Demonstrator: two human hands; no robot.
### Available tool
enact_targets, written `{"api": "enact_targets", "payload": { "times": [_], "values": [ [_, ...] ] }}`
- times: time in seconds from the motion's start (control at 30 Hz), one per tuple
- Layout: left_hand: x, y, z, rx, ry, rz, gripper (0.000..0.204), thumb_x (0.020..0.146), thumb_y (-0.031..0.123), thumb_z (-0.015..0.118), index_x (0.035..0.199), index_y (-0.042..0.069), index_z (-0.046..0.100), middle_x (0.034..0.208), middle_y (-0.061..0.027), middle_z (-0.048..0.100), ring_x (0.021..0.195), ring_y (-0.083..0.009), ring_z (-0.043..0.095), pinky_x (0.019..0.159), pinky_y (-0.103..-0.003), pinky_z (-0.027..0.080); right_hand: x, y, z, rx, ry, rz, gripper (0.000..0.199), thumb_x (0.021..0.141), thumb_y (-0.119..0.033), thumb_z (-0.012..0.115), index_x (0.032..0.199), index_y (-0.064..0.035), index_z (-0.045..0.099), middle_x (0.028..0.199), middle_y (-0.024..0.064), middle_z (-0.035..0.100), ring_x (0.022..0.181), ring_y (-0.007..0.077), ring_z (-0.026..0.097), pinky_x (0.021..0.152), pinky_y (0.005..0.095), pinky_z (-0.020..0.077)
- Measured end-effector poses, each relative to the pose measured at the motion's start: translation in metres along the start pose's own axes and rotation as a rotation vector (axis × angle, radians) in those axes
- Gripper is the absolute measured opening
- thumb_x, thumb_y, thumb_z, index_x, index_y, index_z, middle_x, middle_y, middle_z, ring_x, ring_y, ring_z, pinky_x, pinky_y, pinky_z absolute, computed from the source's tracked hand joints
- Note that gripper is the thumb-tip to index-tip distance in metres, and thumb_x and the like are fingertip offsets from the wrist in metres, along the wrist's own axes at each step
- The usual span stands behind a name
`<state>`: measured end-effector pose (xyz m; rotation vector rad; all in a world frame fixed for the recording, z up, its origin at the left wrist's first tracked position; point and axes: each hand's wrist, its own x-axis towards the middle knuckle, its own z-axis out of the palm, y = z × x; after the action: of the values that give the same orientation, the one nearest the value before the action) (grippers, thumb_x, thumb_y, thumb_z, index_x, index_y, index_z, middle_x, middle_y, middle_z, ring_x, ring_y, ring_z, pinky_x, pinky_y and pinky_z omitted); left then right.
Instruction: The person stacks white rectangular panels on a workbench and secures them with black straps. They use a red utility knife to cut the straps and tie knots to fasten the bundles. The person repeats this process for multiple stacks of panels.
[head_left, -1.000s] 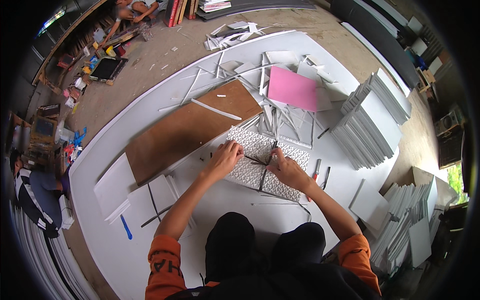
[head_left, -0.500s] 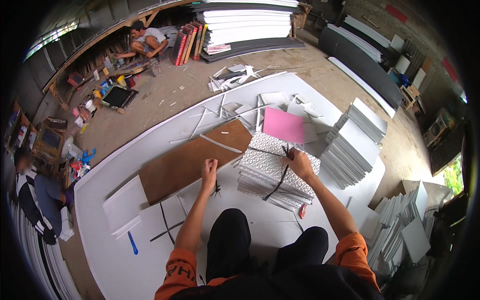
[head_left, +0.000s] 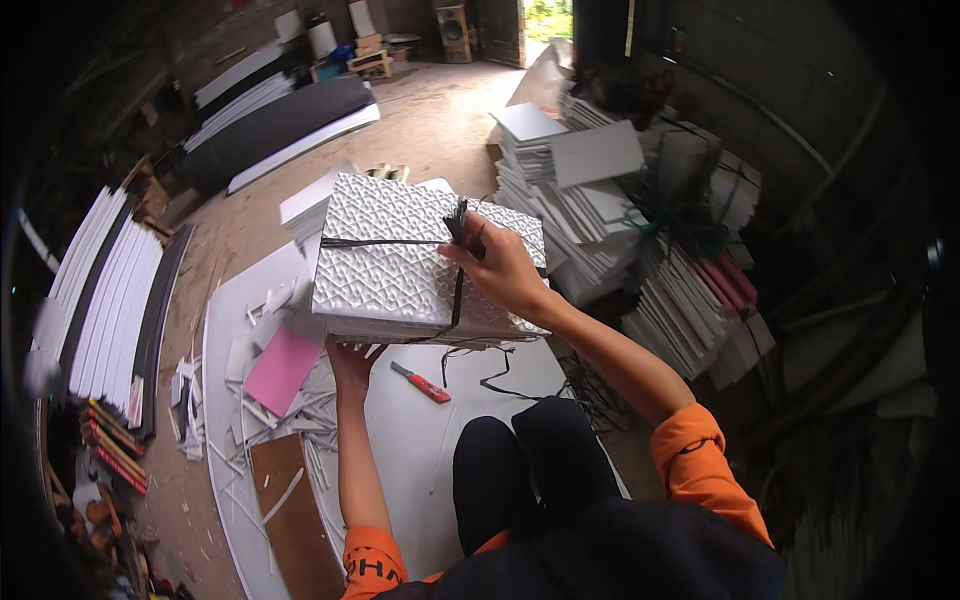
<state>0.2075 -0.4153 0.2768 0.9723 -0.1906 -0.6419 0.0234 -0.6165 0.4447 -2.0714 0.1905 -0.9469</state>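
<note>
A tied bundle of silvery embossed sheets (head_left: 380, 280) is held up above the white work surface (head_left: 400, 465). Black strapping (head_left: 385, 241) crosses its top and is knotted near the middle. My right hand (head_left: 500, 262) is closed on the strap's knot, fingers pinched together. From below, my left hand (head_left: 352, 368) supports the bundle's near left edge; its fingertips are partly hidden beneath. A red-handled box cutter (head_left: 422, 382) lies on the surface just under the bundle. Loose black strap (head_left: 495, 378) trails beside it.
A pink sheet (head_left: 283, 370) lies among white offcuts at left, near a brown board (head_left: 290, 510). Stacks of white sheets (head_left: 597, 155) stand on the right, with another tied stack (head_left: 680, 310) nearer. Black and white boards (head_left: 275, 130) lie on the floor at far left.
The bundle has risen off the work surface, and the view has swung to the right. My left hand has moved under it, while my right hand keeps hold of the strap's knot.
</note>
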Motion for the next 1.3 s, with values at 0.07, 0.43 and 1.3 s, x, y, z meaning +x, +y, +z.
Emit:
{"api": "enact_targets", "payload": {
  "times": [0.07,0.43,1.3],
  "values": [
    [0.010,-0.047,0.044,0.033,-0.084,-0.147,0.070,0.082,0.055,0.034,0.132,0.009,0.020,0.133,-0.0148,0.025,0.118,-0.0356,0.036,0.089,-0.051,0.042,-0.015,0.018,-0.038,-0.077,0.145,0.062,0.023,0.078,-0.015,0.063,0.075,-0.0007,0.046,0.057,0.0047,0.044,0.052,0.0109,0.037,0.048,0.0276,0.0332],
    [0.019,-0.257,0.228,0.193,-0.638,-0.495,0.072,0.080,0.062,0.030,0.127,0.007,0.028,0.123,-0.0175,0.035,0.105,-0.0357,0.046,0.077,-0.048,0.048,-0.127,0.055,-0.223,-0.649,0.430,0.357,0.027,0.075,-0.024,0.065,0.077,0.0003,0.053,0.064,0.0127,0.058,0.054,0.0202,0.053,0.053,0.0329,0.0406],
    [-0.191,-0.608,0.306,0.606,-0.781,-1.148,0.098,0.068,0.078,0.032,0.138,0.015,0.004,0.142,-0.0128,0.008,0.129,-0.0359,0.013,0.098,-0.055,0.021,-0.491,0.196,-0.328,-0.781,1.026,1.061,0.024,0.075,-0.017,0.064,0.072,0.0025,0.050,0.058,0.0092,0.051,0.054,0.0136,0.045,0.054,0.0285,0.0388]
  ]
}}
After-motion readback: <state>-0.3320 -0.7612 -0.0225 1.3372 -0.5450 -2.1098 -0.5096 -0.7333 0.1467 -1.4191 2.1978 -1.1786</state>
